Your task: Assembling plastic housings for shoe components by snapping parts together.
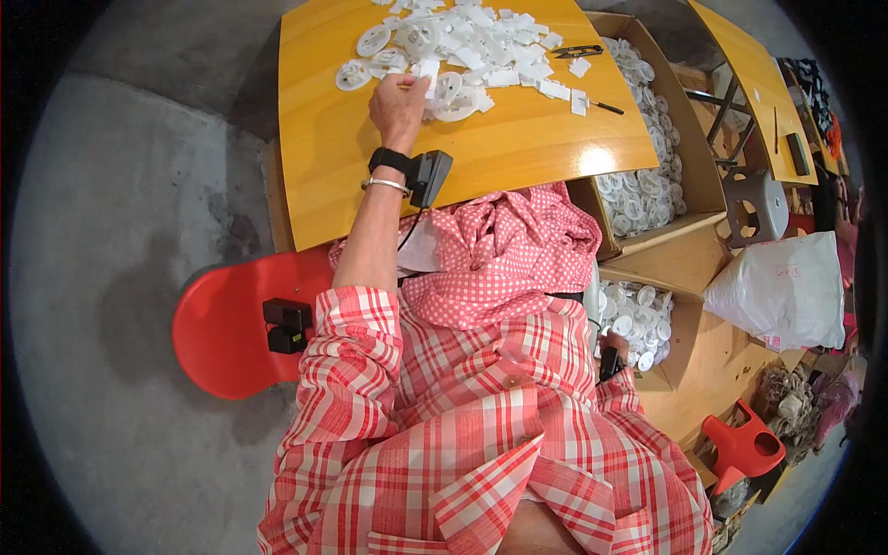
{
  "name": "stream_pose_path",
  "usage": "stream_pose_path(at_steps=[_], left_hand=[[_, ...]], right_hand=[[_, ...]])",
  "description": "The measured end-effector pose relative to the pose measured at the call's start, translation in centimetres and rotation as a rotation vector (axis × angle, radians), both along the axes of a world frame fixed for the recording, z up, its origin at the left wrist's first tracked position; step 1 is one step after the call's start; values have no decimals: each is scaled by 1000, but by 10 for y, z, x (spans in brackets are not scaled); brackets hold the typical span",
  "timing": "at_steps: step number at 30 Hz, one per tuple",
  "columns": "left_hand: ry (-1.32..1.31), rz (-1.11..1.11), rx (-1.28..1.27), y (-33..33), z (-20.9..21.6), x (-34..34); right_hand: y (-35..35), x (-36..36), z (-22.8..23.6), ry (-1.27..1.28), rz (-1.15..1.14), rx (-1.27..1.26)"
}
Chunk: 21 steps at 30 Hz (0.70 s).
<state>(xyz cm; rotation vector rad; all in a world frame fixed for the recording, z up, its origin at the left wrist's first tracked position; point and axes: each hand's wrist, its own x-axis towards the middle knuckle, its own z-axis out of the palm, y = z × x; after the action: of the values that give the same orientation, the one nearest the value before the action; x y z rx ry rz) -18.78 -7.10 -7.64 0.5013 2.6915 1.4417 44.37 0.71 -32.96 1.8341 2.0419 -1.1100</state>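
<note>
My left hand (398, 109), with a black band and a bracelet at its wrist, reaches over the yellow table. Its fingers are closed in a pinch on a small flat white piece (427, 72). Around it lies a heap of white plastic pieces (472, 42), some round and spool-like, others flat and rectangular. My right hand (614, 351) is low at the right, beside a cardboard box (684, 338) of round white pieces (638, 319). A black strap and the sleeve cover much of that hand, and its fingers cannot be made out.
Black thread snips (579, 52) and a thin black-handled tool (606, 107) lie on the yellow table (499, 148). A larger carton (689, 185) of white pieces stands right of it. A red seat (222, 324), a white sack (782, 291) and a red stool (745, 446) are nearby.
</note>
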Motion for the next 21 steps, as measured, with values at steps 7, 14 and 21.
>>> stream_pose_path(at_steps=[7, 14, 21], left_hand=[[59, -15, 229, -15, 5, 12], [-267, -272, 509, -20, 37, 58], [-235, -377, 457, -25, 39, 71]], right_hand=[[45, -73, 66, 669, -400, 434], [62, -224, 195, 887, -179, 499], [36, -368, 266, 1138, 286, 257]])
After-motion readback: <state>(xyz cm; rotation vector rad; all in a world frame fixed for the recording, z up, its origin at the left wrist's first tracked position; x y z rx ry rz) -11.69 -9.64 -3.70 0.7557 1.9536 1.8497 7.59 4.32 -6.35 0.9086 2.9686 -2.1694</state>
